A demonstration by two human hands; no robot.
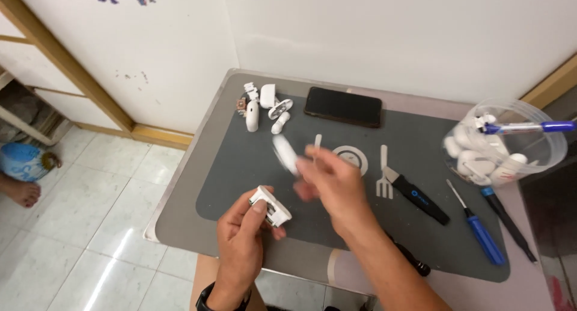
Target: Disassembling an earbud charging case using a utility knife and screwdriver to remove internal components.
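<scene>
My left hand (pixel 243 236) grips a small white plastic block with dark slots (pixel 270 206) near the front edge of the dark grey mat (pixel 240 167). My right hand (pixel 330 185), blurred by motion, holds a white oblong plastic piece (pixel 285 153) up over the middle of the mat. A thin white stick (pixel 317 141) lies just behind the right hand's fingers. A group of small white parts (pixel 261 106) lies at the mat's far left corner.
A black phone (pixel 343 106) lies at the back of the mat. A white fork-shaped tool with a black handle (pixel 402 185), blue-handled screwdrivers (pixel 481 233) and a clear tub of white parts (pixel 505 144) with a blue pen sit to the right. The grey table edge (pixel 174 191) drops to the tiled floor.
</scene>
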